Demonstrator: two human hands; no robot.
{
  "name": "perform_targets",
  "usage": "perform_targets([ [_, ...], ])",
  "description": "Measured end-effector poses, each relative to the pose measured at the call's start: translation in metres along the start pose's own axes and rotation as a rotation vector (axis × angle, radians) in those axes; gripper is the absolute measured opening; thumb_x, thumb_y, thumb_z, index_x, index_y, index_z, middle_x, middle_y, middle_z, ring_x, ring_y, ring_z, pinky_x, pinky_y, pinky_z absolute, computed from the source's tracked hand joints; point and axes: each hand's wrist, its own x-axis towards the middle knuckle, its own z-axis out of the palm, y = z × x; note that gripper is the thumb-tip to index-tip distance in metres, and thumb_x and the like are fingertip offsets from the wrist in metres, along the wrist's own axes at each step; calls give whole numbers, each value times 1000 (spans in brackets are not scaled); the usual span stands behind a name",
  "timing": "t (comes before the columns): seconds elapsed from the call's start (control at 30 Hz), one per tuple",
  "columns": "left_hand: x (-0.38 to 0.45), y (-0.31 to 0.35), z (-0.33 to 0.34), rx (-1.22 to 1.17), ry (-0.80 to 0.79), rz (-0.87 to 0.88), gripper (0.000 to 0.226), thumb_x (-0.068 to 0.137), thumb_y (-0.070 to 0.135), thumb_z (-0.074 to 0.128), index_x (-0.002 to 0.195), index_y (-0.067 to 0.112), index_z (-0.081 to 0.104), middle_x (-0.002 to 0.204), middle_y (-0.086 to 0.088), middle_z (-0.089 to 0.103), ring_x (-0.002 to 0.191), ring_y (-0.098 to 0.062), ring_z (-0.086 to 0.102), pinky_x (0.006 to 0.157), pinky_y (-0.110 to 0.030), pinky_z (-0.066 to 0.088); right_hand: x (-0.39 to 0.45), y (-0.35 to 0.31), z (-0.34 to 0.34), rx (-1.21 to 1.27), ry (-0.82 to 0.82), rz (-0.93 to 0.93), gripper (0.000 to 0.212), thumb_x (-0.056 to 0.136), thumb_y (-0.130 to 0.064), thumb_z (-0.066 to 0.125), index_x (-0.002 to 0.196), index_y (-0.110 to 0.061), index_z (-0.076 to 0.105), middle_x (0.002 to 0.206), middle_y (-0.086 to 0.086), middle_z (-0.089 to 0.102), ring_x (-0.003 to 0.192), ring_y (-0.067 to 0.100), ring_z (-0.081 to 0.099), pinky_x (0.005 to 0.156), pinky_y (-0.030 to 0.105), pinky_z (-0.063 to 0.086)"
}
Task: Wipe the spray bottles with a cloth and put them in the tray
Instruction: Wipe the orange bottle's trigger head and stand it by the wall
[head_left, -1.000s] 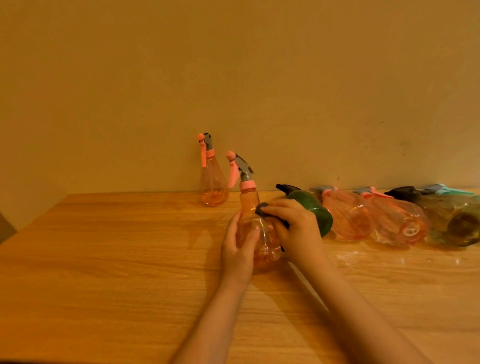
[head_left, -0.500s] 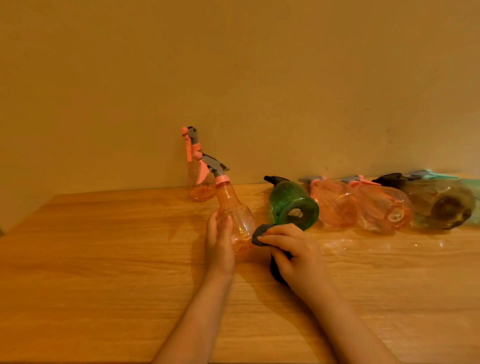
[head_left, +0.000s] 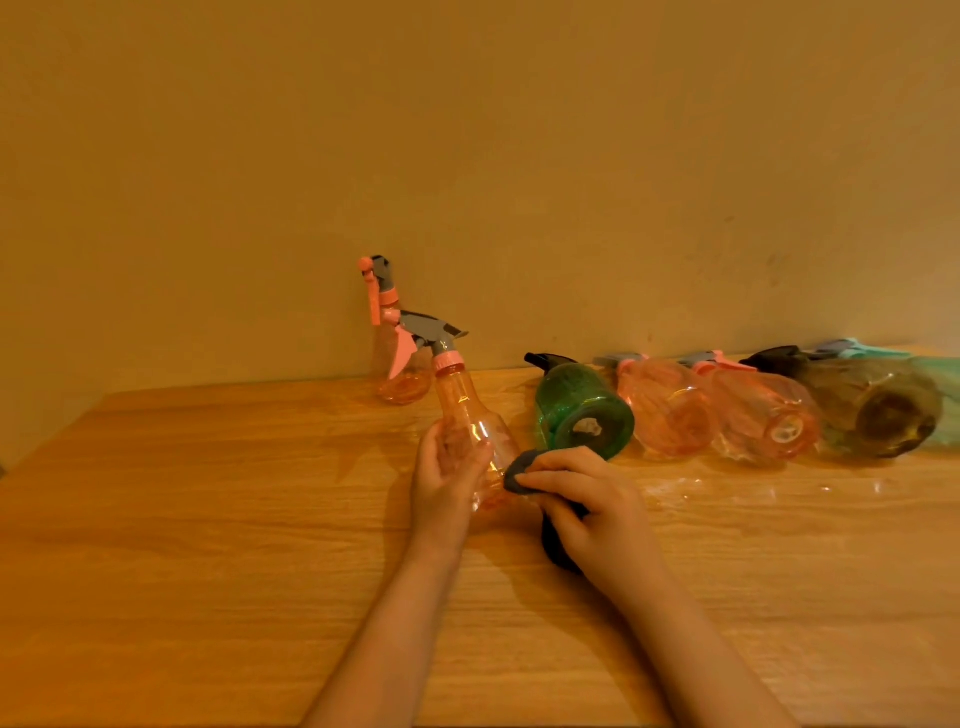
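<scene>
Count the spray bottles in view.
6, perhaps more past the right edge. One in the left hand, one standing by the wall, and four lying in a row: green, two pink, brown.

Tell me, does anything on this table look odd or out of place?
Yes: the green bottle, two pink bottles and a brownish bottle lie tipped on their sides along the wall, while another pink bottle stands upright. No tray is visible.

Tilted pink spray bottle (head_left: 470, 415), dark cloth (head_left: 519, 470)
</scene>
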Motion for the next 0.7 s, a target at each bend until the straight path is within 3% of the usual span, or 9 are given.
perform_targets([
  [0.07,-2,0,-1,-11,-46,13,37,78,27,72,108,36,53,111,4,64,107,-19,62,88,-38,53,1,1,0,-19,51,48,31,73,6,64,93,-16,73,96,-16,60,92,2,57,84,13,45],
  [0.13,-3,-1,0,-13,-104,32,43,74,30,76,111,36,54,109,6,65,103,-14,64,85,-34,54,6,-2,1,-29,85,77,30,72,6,65,92,-14,74,95,-13,62,91,2,57,85,14,45],
  [0.27,-6,-2,0,18,-156,62,51,86,17,69,131,25,48,122,0,61,107,-11,61,84,-29,54,36,-11,2,-95,83,84,23,75,3,67,92,-12,74,95,-10,61,91,5,58,86,12,44],
  [0.4,-8,-4,0,80,-177,78,74,70,31,68,139,23,43,128,2,57,113,-10,58,95,-36,52,71,-17,5,-121,182,84,19,76,1,66,92,-7,74,92,2,68,87,10,57,80,3,40],
  [0.5,-8,-2,-1,79,-181,72,68,69,35,66,133,30,45,126,7,57,112,-7,57,95,-38,52,78,-17,10,-117,166,83,21,76,5,67,93,-6,74,92,2,68,87,11,57,79,1,38],
  [0.6,-7,-3,-2,91,-160,65,70,67,44,68,131,35,43,127,9,55,112,-3,54,95,-33,51,58,-13,15,-118,94,58,22,75,4,66,92,-9,74,94,-9,61,92,9,57,82,8,41],
  [0.7,-4,-6,-3,104,-162,93,85,58,53,71,135,32,44,132,5,55,118,-10,55,100,-38,49,37,-5,11,-90,162,63,23,75,-1,63,91,-13,73,95,-10,61,94,6,58,83,15,46],
])
